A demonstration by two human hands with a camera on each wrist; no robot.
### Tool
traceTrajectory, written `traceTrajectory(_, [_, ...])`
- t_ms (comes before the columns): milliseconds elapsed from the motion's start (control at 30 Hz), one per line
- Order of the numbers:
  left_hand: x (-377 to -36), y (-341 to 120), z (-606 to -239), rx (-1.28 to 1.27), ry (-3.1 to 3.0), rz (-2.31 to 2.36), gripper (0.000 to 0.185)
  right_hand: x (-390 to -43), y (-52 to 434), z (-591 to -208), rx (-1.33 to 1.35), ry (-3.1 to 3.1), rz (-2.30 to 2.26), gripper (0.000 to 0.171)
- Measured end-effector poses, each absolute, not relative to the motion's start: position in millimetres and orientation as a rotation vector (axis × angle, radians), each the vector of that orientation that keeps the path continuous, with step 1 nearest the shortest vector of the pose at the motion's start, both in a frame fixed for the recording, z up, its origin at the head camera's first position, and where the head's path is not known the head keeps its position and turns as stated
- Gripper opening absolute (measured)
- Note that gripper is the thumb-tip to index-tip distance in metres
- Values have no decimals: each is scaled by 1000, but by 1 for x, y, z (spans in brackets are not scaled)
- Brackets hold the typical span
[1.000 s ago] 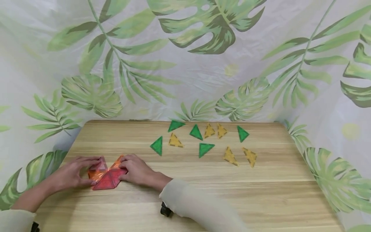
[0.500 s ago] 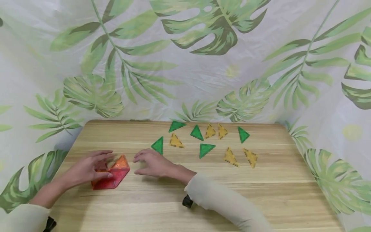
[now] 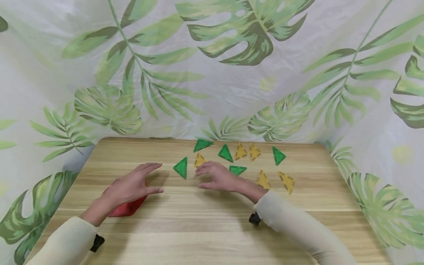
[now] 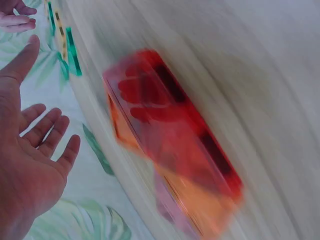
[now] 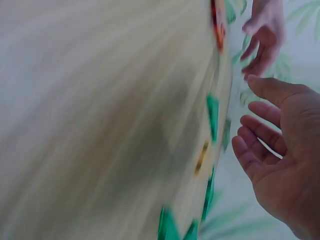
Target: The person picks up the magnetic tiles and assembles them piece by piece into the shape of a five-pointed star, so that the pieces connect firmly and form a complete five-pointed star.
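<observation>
My left hand [image 3: 130, 186], fingers spread and holding nothing, hovers over a joined group of red, orange and pink magnetic tiles [image 3: 127, 209] at the left of the table. The hand hides most of that group in the head view; the left wrist view shows its red tiles [image 4: 155, 105] and orange tiles [image 4: 200, 200], blurred. My right hand [image 3: 218, 176] hangs in the air with loose, parted fingers and holds nothing. It overlaps a yellow triangle tile [image 3: 199, 159] and a green triangle tile [image 3: 237, 170]. Another green triangle tile [image 3: 181, 168] lies between the two hands.
Along the back of the wooden table [image 3: 198, 228] lie more green triangle tiles [image 3: 279, 155] and yellow triangle tiles [image 3: 254, 151], spread apart. A leaf-patterned cloth [image 3: 212, 84] hangs right behind the table's far edge.
My right hand has let go of the red and orange tile group and moved right toward the loose tiles. My left hand has also released the group and risen to the right.
</observation>
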State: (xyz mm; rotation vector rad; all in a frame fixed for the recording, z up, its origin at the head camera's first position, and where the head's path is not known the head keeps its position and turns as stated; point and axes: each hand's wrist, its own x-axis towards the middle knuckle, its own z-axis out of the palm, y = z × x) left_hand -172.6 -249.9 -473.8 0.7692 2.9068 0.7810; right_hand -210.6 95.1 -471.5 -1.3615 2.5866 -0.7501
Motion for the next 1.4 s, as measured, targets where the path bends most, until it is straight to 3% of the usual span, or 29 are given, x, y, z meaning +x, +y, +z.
traceTrajectory(300, [-189, -218, -483, 803, 2931, 818, 94, -229, 174, -476, -1204, 2578, -709, 43])
traceTrajectory(533, [-203, -201, -491, 789, 2904, 844, 94, -239, 209, -483, -1187, 2564, -685, 48])
traceTrajectory(1400, [-231, -175, -507, 753, 2801, 844, 91, -236, 218, -501, -1129, 2618, -759, 45])
